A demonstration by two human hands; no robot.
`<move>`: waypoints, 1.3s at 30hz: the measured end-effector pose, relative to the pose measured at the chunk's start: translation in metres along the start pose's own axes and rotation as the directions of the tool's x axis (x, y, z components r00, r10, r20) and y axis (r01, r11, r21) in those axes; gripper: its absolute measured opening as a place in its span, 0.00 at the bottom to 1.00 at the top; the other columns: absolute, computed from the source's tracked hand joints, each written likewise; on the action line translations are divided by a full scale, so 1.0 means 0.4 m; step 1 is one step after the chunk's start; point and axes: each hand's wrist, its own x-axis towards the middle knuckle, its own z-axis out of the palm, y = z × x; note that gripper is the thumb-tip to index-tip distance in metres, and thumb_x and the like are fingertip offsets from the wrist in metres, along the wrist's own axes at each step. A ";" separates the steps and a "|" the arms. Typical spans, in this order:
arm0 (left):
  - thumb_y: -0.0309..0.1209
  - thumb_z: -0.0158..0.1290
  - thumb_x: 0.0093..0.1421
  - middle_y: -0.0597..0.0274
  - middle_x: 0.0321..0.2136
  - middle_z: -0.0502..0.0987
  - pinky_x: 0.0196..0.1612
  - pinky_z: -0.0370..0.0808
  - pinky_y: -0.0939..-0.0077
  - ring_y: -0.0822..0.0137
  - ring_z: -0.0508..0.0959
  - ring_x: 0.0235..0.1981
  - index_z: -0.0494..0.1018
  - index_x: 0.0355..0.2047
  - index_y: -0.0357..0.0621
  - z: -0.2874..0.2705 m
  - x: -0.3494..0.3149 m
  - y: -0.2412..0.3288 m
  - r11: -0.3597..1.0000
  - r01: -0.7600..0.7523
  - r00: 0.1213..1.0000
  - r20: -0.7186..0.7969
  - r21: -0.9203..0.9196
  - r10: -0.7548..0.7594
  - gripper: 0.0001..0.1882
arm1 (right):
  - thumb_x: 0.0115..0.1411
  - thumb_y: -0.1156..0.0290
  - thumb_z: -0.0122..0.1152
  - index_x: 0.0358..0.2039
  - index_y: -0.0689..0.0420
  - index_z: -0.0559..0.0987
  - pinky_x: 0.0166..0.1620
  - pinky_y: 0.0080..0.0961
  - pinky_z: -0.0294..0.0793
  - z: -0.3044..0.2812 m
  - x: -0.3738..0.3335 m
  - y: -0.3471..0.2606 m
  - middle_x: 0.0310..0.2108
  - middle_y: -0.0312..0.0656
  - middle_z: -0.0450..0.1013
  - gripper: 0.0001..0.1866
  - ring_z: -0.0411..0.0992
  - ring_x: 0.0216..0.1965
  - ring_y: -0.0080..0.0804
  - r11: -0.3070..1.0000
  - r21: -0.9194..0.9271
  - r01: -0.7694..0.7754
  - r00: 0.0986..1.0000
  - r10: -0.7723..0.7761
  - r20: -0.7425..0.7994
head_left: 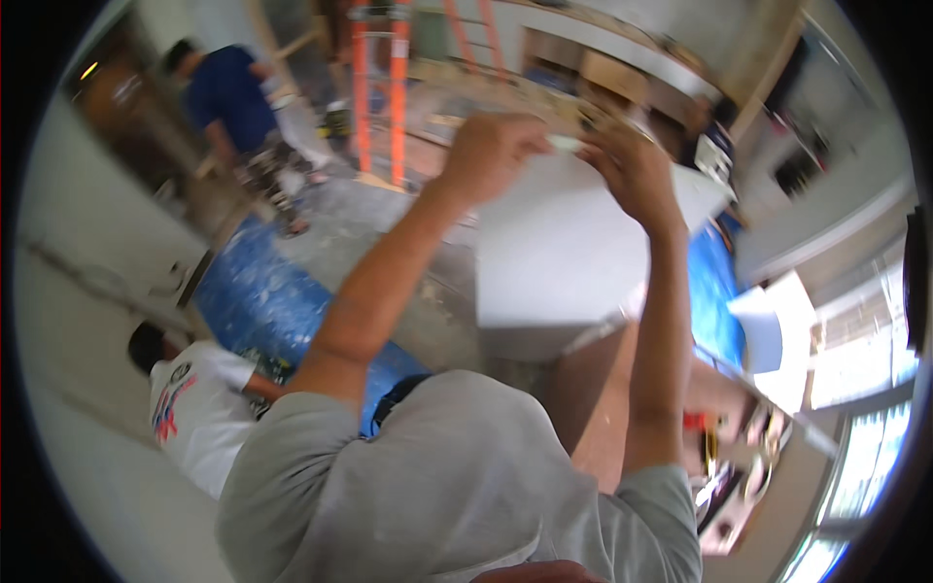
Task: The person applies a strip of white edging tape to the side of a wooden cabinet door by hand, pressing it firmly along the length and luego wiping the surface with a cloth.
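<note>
Both my arms are raised in front of me. My left hand [496, 154] is closed, its fingertips pinching one end of a small whitish strip [564, 144]. At the other end of the strip are the closed fingertips of my right hand [634, 173]. The strip is blurred, so I cannot tell its exact kind. A large white panel [559, 257] appears beneath and behind my hands, its flat face toward me.
An orange ladder [381, 97] stands ahead, left of my hands. Blue sheeting [277, 291] covers floor at the left. One person in dark blue [228, 92] stands far left; another in a white shirt [199, 408] is close by. Tools [714, 457] lie on a surface at the right.
</note>
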 end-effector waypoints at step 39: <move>0.32 0.70 0.57 0.54 0.30 0.78 0.31 0.74 0.65 0.54 0.77 0.26 0.76 0.35 0.38 0.183 -0.102 0.028 0.998 -0.041 0.997 -0.056 0.044 0.043 0.15 | 0.61 0.70 0.74 0.54 0.58 0.85 0.49 0.28 0.80 0.004 -0.174 0.031 0.44 0.44 0.85 0.21 0.82 0.43 0.32 0.895 -0.059 -0.441 0.864 0.442 0.243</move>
